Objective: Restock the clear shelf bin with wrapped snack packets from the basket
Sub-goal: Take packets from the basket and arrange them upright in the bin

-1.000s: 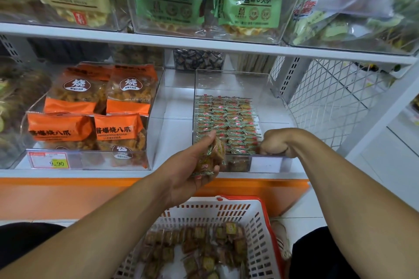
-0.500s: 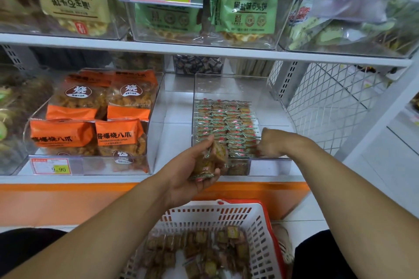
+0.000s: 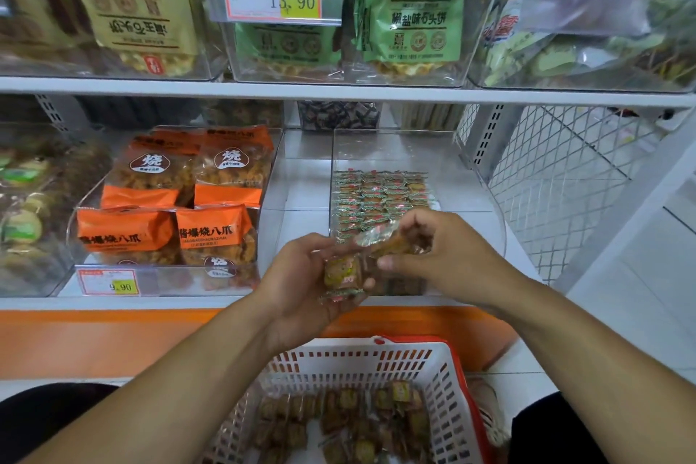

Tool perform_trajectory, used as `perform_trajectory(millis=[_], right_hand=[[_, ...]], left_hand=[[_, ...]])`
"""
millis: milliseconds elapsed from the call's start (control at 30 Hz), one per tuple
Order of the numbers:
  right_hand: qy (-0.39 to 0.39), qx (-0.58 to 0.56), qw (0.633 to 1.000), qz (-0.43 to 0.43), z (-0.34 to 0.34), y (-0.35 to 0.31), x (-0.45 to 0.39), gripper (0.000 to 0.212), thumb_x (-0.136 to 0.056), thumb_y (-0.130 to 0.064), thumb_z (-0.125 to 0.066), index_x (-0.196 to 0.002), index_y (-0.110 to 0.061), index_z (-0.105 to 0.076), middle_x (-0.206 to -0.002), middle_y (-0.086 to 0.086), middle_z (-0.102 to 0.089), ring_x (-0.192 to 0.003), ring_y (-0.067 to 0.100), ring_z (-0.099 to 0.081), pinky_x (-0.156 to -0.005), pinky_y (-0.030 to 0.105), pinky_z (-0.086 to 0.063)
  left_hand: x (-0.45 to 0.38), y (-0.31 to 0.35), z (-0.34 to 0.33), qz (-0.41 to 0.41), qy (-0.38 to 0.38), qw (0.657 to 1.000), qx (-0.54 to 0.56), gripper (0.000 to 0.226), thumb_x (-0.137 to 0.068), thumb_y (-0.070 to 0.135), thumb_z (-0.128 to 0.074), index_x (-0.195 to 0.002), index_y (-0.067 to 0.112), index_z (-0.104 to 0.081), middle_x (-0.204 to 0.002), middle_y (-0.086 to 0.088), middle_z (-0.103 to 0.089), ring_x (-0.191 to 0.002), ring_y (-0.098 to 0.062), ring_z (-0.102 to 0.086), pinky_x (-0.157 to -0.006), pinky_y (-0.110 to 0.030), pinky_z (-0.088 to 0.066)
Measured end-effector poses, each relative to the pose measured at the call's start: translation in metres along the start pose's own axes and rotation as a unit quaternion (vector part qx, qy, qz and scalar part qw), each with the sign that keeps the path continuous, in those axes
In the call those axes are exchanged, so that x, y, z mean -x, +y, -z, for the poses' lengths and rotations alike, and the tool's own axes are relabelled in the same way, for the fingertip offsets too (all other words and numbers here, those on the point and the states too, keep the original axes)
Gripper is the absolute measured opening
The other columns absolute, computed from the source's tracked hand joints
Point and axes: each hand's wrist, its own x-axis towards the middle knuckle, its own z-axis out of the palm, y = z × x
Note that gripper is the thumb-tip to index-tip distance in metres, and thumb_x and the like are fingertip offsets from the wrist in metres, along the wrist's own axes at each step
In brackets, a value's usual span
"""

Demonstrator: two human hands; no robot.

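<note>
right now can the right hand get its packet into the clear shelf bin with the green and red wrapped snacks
Probably yes. The right hand pinches a wrapped snack packet just in front of the clear shelf bin, whose top is open. Nothing stands between them; the left hand holds more packets lower down.

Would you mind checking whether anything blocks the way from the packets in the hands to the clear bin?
Nothing visible does. Both the left hand and right hand hold snack packets just before the clear bin, whose open top faces them; only its low front wall lies between.
</note>
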Motion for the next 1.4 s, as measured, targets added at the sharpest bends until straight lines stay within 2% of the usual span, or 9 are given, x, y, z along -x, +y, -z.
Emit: perform_trajectory(millis=[100, 167, 333, 467, 600, 767, 900, 1067, 1400], right_hand=[[-0.038, -0.121, 0.990, -0.064, 0.004, 0.000, 0.002, 0.021, -0.086, -0.017, -0.079, -0.105, -0.024, -0.072, -0.094, -0.006, -0.076, -0.079, 0.019, -0.072, -0.073, 0.035, -0.059], [-0.091, -0.123, 0.986, -0.069, 0.006, -0.003, 0.004, 0.025, -0.095, -0.018, -0.069, -0.116, -0.031, -0.070, -0.105, 0.001, -0.075, -0.081, 0.018, -0.070, -0.072, 0.035, -0.058], [-0.108, 0.046, 0.993, 0.024, 0.010, -0.009, 0.006, 0.047, -0.086, -0.037, -0.077, -0.119, -0.064, -0.056, -0.106, -0.020, -0.071, -0.092, 0.005, -0.070, -0.085, 0.038, -0.059], [-0.133, 0.028, 0.991, 0.008, 0.010, -0.007, 0.005, 0.070, -0.076, -0.036, -0.086, -0.133, -0.055, -0.051, -0.099, -0.016, -0.069, -0.093, 0.005, -0.069, -0.094, 0.039, -0.053], [-0.137, -0.002, 0.990, 0.013, 0.004, -0.004, 0.006, 0.060, -0.075, -0.020, -0.088, -0.119, -0.050, -0.061, -0.111, -0.019, -0.070, -0.100, 0.009, -0.071, -0.093, 0.042, -0.058], [-0.125, -0.029, 0.992, -0.006, 0.002, -0.004, 0.005, 0.068, -0.076, -0.017, -0.088, -0.125, -0.054, -0.059, -0.117, -0.015, -0.065, -0.096, 0.008, -0.073, -0.087, 0.032, -0.060], [-0.099, -0.146, 0.983, -0.042, 0.002, -0.004, 0.005, 0.050, -0.077, -0.010, -0.085, -0.117, -0.035, -0.068, -0.106, -0.008, -0.072, -0.095, 0.017, -0.075, -0.076, 0.030, -0.061], [-0.076, -0.402, 0.900, -0.153, -0.002, -0.007, 0.002, 0.059, -0.073, -0.015, -0.081, -0.126, -0.008, -0.058, -0.111, 0.016, -0.075, -0.097, 0.031, -0.075, -0.074, 0.033, -0.062], [-0.051, -0.411, 0.891, -0.185, -0.037, -0.010, 0.005, 0.042, -0.087, -0.021, -0.071, -0.121, 0.002, -0.066, -0.117, 0.024, -0.071, -0.112, 0.041, -0.067, -0.092, 0.042, -0.059]], left_hand=[[-0.001, 0.003, 0.003, -0.059, 0.021, 0.998, 0.019, 0.043, -0.095, 0.005, -0.036, -0.128, 0.004, -0.063, -0.119, -0.024, -0.071, -0.101, -0.033, -0.065, -0.089, -0.039, -0.053], [0.000, 0.002, 0.002, -0.110, 0.032, 0.993, -0.020, 0.041, -0.101, 0.000, -0.037, -0.130, 0.013, -0.064, -0.117, -0.019, -0.074, -0.100, -0.031, -0.072, -0.089, -0.041, -0.055], [0.002, 0.001, 0.005, -0.224, 0.072, 0.956, -0.177, 0.056, -0.090, 0.013, -0.069, -0.136, 0.040, -0.052, -0.105, -0.008, -0.078, -0.093, -0.031, -0.074, -0.088, -0.044, -0.061], [0.003, 0.000, 0.008, -0.232, 0.042, 0.936, -0.260, 0.072, -0.074, 0.021, -0.082, -0.135, 0.041, -0.051, -0.103, -0.005, -0.078, -0.085, -0.025, -0.076, -0.073, -0.036, -0.062], [0.002, -0.003, 0.008, -0.213, 0.036, 0.939, -0.266, 0.074, -0.060, 0.029, -0.087, -0.129, 0.028, -0.061, -0.083, -0.005, -0.076, -0.070, -0.016, -0.072, -0.063, -0.023, -0.056], [0.000, -0.001, 0.006, -0.190, 0.061, 0.958, -0.208, 0.040, -0.088, 0.035, -0.071, -0.125, 0.021, -0.068, -0.105, -0.019, -0.073, -0.086, -0.026, -0.065, -0.079, -0.036, -0.053], [-0.003, 0.000, 0.007, -0.184, 0.081, 0.973, -0.112, 0.029, -0.104, 0.012, -0.044, -0.117, 0.005, -0.069, -0.114, -0.021, -0.074, -0.100, -0.032, -0.069, -0.094, -0.046, -0.054], [-0.004, -0.003, 0.008, -0.197, 0.052, 0.970, -0.136, 0.039, -0.108, 0.018, -0.041, -0.106, 0.009, -0.079, -0.114, -0.014, -0.076, -0.104, -0.022, -0.073, -0.088, -0.031, -0.059], [-0.004, -0.016, -0.001, -0.252, 0.062, 0.956, -0.137, 0.036, -0.096, 0.042, -0.051, -0.119, 0.026, -0.073, -0.117, -0.006, -0.075, -0.109, -0.016, -0.070, -0.092, -0.033, -0.055]])
